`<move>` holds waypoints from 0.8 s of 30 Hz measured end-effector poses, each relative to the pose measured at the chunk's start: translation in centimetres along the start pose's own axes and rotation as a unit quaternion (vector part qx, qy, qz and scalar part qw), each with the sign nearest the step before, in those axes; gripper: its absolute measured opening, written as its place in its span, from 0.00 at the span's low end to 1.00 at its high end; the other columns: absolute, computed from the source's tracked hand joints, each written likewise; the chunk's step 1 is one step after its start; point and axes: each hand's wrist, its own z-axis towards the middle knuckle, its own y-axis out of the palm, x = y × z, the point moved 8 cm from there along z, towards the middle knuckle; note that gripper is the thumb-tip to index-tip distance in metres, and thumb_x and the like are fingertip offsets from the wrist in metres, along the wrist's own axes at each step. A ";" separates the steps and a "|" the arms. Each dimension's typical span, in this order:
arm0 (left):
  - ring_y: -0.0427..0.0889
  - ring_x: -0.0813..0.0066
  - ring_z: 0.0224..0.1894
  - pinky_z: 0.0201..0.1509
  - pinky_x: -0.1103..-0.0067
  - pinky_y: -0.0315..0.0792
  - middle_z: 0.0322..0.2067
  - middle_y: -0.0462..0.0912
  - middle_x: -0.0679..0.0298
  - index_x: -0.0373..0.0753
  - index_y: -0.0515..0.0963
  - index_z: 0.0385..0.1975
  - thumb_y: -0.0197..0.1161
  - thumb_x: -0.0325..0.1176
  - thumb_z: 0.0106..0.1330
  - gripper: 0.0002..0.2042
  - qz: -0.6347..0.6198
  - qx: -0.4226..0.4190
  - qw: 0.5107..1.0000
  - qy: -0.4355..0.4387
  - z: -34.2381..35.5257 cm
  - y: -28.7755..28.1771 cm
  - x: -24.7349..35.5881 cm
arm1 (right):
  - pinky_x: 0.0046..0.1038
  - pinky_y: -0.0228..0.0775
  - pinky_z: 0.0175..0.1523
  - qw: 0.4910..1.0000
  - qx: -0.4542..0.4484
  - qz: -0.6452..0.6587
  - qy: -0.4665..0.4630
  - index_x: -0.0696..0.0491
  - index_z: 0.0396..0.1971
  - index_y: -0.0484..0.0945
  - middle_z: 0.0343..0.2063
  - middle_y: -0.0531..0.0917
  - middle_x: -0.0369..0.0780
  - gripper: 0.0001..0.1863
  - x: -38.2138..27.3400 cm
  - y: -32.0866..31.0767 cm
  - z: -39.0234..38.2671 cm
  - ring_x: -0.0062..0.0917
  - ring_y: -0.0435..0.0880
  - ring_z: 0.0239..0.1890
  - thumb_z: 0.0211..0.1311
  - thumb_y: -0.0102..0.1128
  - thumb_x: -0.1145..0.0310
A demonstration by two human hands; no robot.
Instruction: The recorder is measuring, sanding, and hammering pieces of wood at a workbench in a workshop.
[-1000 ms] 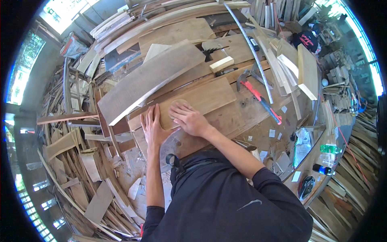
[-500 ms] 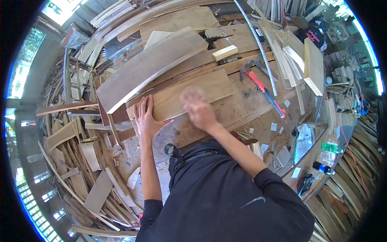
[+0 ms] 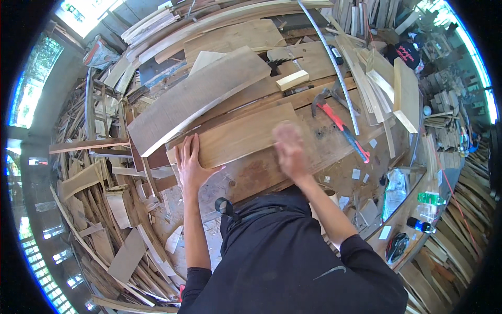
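Note:
A smooth light-brown wooden board [image 3: 238, 135] lies slightly aslant on the workbench in front of me. My left hand [image 3: 191, 161] rests on its left end, fingers spread over the top and thumb reaching along the near edge. At the board's right end is my right hand [image 3: 291, 149], smeared by motion. Its fingers are too blurred to read, and whether anything is under the palm is hidden. Just beyond lies a larger grey-brown plank [image 3: 201, 94] with a pale edge.
Right of the board lies a claw hammer [image 3: 334, 116] with a red and black handle. A long metal strip [image 3: 334, 60] runs past it. A small wood block [image 3: 292, 80] sits farther back. Scrap wood [image 3: 128, 251] is heaped at left; a bottle [image 3: 420, 224] stands at right.
My right hand has moved right along the board, from about its middle to its right end. My left hand stays on the left end.

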 end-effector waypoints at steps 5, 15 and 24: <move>0.63 0.62 0.79 0.87 0.55 0.43 0.74 0.68 0.59 0.42 0.62 0.79 0.88 0.55 0.34 0.65 0.003 -0.003 1.000 0.007 -0.1 0.5 -0.6 | 0.43 0.52 0.82 0.957 -0.149 0.145 -0.201 0.52 0.66 0.80 0.70 0.77 0.43 0.23 -13.9 7.2 1.5 0.36 0.69 0.77 0.77 0.55 0.60; 0.62 0.60 0.79 0.86 0.54 0.43 0.75 0.67 0.58 0.42 0.61 0.79 0.87 0.59 0.34 0.66 0.007 -0.002 1.000 -0.008 -0.1 0.2 -0.8 | 0.42 0.55 0.82 0.990 -0.106 0.085 0.024 0.47 0.63 0.83 0.69 0.79 0.42 0.20 0.9 2.7 6.5 0.37 0.68 0.77 0.80 0.50 0.61; 0.47 0.52 0.84 0.85 0.49 0.38 0.82 0.52 0.49 0.35 0.53 0.81 0.84 0.55 0.47 0.63 -0.052 -0.047 0.990 0.123 1.9 1.7 6.9 | 0.46 0.58 0.79 0.994 -0.051 0.096 -0.016 0.55 0.69 0.76 0.70 0.76 0.49 0.28 -5.7 4.1 4.5 0.43 0.72 0.74 0.79 0.54 0.55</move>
